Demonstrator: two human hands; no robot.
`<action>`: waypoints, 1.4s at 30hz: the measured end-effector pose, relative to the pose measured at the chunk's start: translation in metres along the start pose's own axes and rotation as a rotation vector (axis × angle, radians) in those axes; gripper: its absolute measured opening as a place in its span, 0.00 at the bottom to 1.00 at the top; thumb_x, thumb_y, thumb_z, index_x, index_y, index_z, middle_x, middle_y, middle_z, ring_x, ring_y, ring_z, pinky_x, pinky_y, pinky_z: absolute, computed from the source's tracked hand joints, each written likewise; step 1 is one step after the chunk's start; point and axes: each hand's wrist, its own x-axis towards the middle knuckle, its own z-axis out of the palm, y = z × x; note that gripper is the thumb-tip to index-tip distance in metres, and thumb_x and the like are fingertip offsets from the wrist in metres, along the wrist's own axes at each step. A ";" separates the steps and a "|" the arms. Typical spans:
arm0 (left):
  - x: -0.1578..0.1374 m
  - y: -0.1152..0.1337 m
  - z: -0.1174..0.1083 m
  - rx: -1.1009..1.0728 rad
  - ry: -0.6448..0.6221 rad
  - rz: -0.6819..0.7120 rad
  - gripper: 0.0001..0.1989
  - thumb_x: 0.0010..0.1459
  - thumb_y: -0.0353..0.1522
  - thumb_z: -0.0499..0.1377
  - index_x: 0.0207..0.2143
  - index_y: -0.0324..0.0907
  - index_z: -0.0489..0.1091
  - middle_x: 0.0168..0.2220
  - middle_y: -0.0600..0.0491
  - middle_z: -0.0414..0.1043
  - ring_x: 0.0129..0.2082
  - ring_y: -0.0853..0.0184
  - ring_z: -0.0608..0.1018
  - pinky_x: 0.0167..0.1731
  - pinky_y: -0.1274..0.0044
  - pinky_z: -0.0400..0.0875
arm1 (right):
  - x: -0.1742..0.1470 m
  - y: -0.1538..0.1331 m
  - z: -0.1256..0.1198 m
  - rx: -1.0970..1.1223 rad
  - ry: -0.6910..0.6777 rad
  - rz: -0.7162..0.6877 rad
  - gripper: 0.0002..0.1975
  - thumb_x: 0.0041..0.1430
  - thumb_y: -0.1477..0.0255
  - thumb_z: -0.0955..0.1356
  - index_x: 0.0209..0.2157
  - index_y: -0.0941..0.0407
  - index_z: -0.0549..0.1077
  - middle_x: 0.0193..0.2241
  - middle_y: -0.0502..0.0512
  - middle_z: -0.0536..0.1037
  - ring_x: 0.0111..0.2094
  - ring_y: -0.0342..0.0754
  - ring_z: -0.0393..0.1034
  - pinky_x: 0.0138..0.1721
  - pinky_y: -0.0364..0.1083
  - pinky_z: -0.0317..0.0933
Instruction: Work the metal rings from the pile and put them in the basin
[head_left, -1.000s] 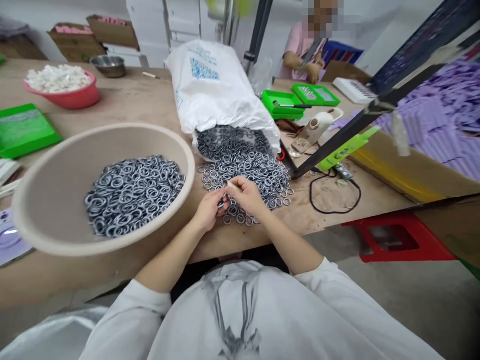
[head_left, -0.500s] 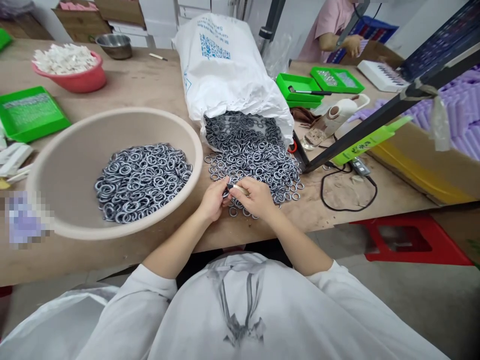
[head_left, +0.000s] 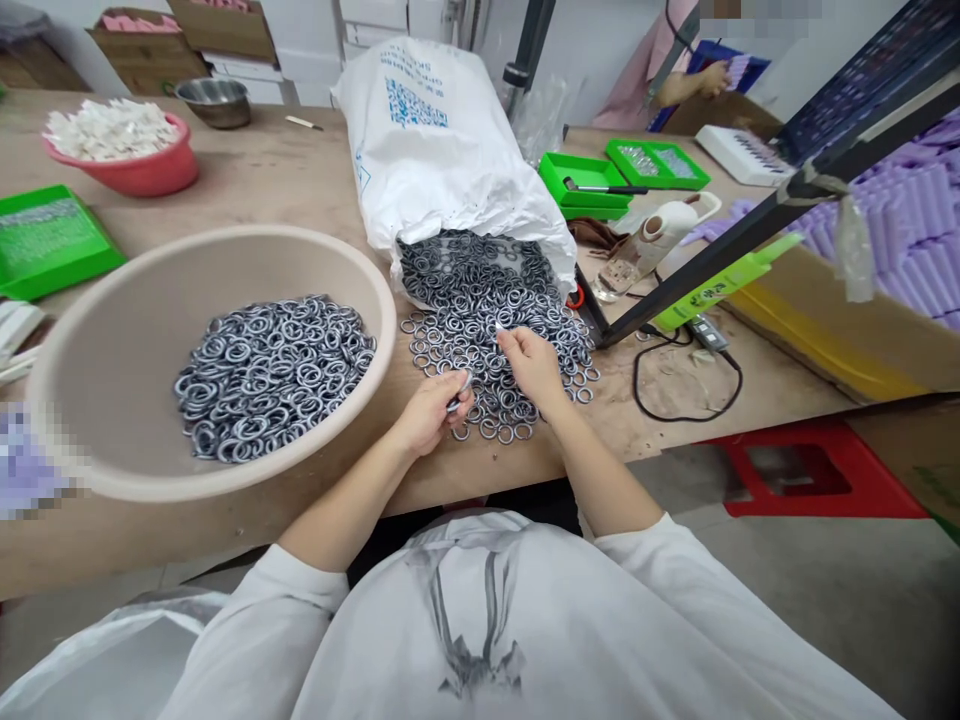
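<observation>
Pinched between the thumb and finger of my left hand (head_left: pixel 435 413) is a grey ring (head_left: pixel 459 392), held near the front edge of the heap. My right hand (head_left: pixel 534 368) is closed above the pile of grey rings (head_left: pixel 517 300), apart from the left. A small pale tip (head_left: pixel 499 327) shows at its fingertips, from the cream-handled tool that hand held earlier; the rest of it is hidden. The pile spills from a white printed sack (head_left: pixel 442 150) lying on its side. Left of my hands stands a large beige basin (head_left: pixel 97 360) with many similar rings.
A red bowl of white pieces (head_left: pixel 127 172), a metal bowl (head_left: pixel 217 105) and green trays (head_left: pixel 56 240) stand further off. To the right are a dark slanted post (head_left: pixel 712 245), a bottle (head_left: pixel 645 250), a black cable (head_left: pixel 637 385) and a red stool (head_left: pixel 795 480). Another person's arm (head_left: pixel 686 88) shows behind.
My hands have come apart. The right has moved up and right over the pile; the left has dropped slightly, holding a ring. The view has shifted a little to the right.
</observation>
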 end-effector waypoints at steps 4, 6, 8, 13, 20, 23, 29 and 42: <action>0.006 0.002 -0.007 -0.047 0.152 0.054 0.19 0.50 0.44 0.66 0.29 0.37 0.67 0.21 0.59 0.63 0.15 0.80 0.59 0.15 0.84 0.51 | 0.017 -0.006 -0.004 -0.240 -0.072 -0.014 0.18 0.61 0.54 0.66 0.36 0.54 0.75 0.31 0.54 0.78 0.33 0.50 0.69 0.32 0.45 0.53; 0.009 0.002 -0.010 -0.061 0.186 0.053 0.18 0.51 0.42 0.66 0.34 0.36 0.70 0.22 0.59 0.63 0.15 0.80 0.59 0.15 0.85 0.51 | 0.024 -0.009 0.002 -0.337 -0.085 -0.020 0.18 0.59 0.55 0.68 0.43 0.54 0.76 0.40 0.58 0.79 0.40 0.54 0.72 0.36 0.46 0.57; 0.011 0.002 -0.013 -0.068 0.194 0.046 0.16 0.52 0.39 0.65 0.39 0.37 0.71 0.22 0.59 0.64 0.15 0.80 0.59 0.15 0.85 0.50 | 0.032 -0.009 0.010 -0.416 -0.093 -0.015 0.17 0.60 0.58 0.68 0.45 0.54 0.76 0.44 0.60 0.79 0.42 0.56 0.72 0.38 0.47 0.59; 0.014 0.002 -0.016 -0.139 0.277 0.007 0.10 0.50 0.31 0.61 0.36 0.41 0.69 0.24 0.58 0.67 0.17 0.77 0.65 0.13 0.86 0.49 | 0.042 -0.002 0.012 -0.370 -0.084 -0.003 0.09 0.61 0.67 0.65 0.34 0.55 0.76 0.35 0.58 0.79 0.36 0.53 0.71 0.35 0.47 0.57; 0.013 0.000 -0.011 -0.111 0.284 -0.051 0.18 0.54 0.46 0.63 0.32 0.40 0.66 0.24 0.57 0.66 0.16 0.78 0.64 0.11 0.87 0.47 | 0.002 -0.016 0.011 0.728 -0.416 0.076 0.13 0.53 0.60 0.70 0.27 0.56 0.71 0.20 0.46 0.70 0.23 0.41 0.63 0.29 0.42 0.57; 0.012 -0.004 -0.008 -0.063 0.185 -0.041 0.23 0.50 0.51 0.65 0.33 0.41 0.65 0.22 0.59 0.64 0.15 0.79 0.60 0.11 0.87 0.45 | -0.016 -0.026 0.022 0.865 -0.502 0.100 0.13 0.52 0.60 0.70 0.29 0.56 0.71 0.20 0.47 0.74 0.23 0.42 0.67 0.29 0.43 0.62; 0.010 -0.010 -0.006 0.000 0.137 0.026 0.26 0.48 0.53 0.65 0.29 0.41 0.61 0.19 0.61 0.61 0.13 0.79 0.57 0.11 0.86 0.44 | -0.027 -0.032 0.035 0.835 -0.270 0.084 0.10 0.51 0.66 0.70 0.35 0.55 0.71 0.23 0.45 0.73 0.21 0.41 0.67 0.27 0.42 0.63; 0.006 -0.006 -0.002 -0.006 0.103 0.050 0.25 0.49 0.51 0.66 0.27 0.41 0.62 0.18 0.61 0.59 0.14 0.79 0.56 0.13 0.85 0.45 | -0.030 -0.026 0.030 0.778 -0.221 0.041 0.20 0.54 0.50 0.67 0.29 0.54 0.69 0.23 0.48 0.68 0.27 0.45 0.64 0.31 0.45 0.61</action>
